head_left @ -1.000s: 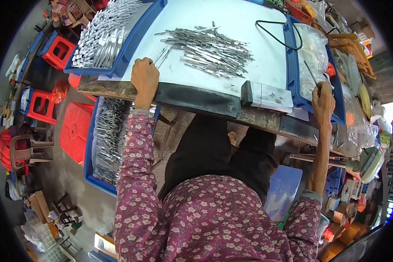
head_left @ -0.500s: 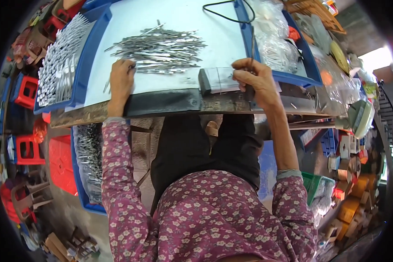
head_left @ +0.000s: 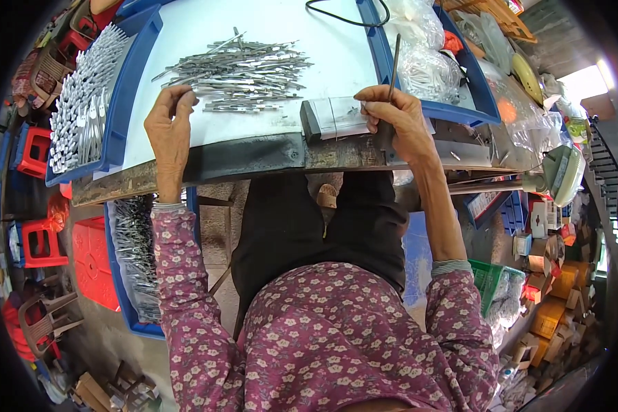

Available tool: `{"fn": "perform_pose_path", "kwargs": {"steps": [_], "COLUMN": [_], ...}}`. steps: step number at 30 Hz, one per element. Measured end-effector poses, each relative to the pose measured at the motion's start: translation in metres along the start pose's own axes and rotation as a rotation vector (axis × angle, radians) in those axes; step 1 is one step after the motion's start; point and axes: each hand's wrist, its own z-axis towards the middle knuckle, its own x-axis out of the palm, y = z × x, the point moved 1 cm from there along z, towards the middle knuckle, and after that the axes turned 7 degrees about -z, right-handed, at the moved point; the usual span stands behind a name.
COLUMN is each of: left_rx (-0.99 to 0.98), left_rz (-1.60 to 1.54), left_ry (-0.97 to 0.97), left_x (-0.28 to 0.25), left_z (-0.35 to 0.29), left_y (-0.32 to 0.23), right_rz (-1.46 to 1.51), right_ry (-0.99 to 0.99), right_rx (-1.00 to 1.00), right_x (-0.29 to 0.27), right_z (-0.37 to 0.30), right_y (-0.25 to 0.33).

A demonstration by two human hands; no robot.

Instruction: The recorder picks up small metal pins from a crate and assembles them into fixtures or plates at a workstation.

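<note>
My left hand (head_left: 168, 130) is raised at the near left side of a pile of thin metal strips (head_left: 244, 72), thumb and fingers drawn together. What it holds, if anything, I cannot make out. My right hand (head_left: 406, 122) is closed around a thin dark rod (head_left: 395, 62) that stands up past the fingers. Its fingertips are pinched at the right end of a dark block (head_left: 310, 122) with a white, string-wrapped top (head_left: 343, 115). Whether they pinch a small piece there is hidden. The block sits at the table's near edge.
A blue tray (head_left: 125, 96) of white slender pieces stands left; another blue tray (head_left: 460, 113) with clear plastic bags (head_left: 429, 69) stands right. A black cord (head_left: 347, 20) loops at the back. Below the table is a blue bin (head_left: 144, 329) of metal pieces; red stools (head_left: 38, 244) are further left.
My left hand has shifted left, away from the pile's near edge, and its fingers now show more. My right hand stays by the block with the rod. The whole view has moved slightly.
</note>
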Motion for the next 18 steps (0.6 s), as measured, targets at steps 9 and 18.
{"fn": "perform_pose_path", "kwargs": {"steps": [9, 18], "left_rx": [-0.103, -0.33], "left_rz": [-0.415, -0.619], "left_ry": [0.009, 0.261], "left_x": [0.049, 0.104], "left_z": [-0.026, -0.053], "left_y": [-0.047, -0.059], "right_rz": [-0.031, -0.047], "right_ry": [-0.074, -0.034], "right_rx": [-0.018, -0.107], "right_x": [-0.008, 0.001], "right_z": [-0.001, -0.011], "right_y": [-0.003, 0.011]}}
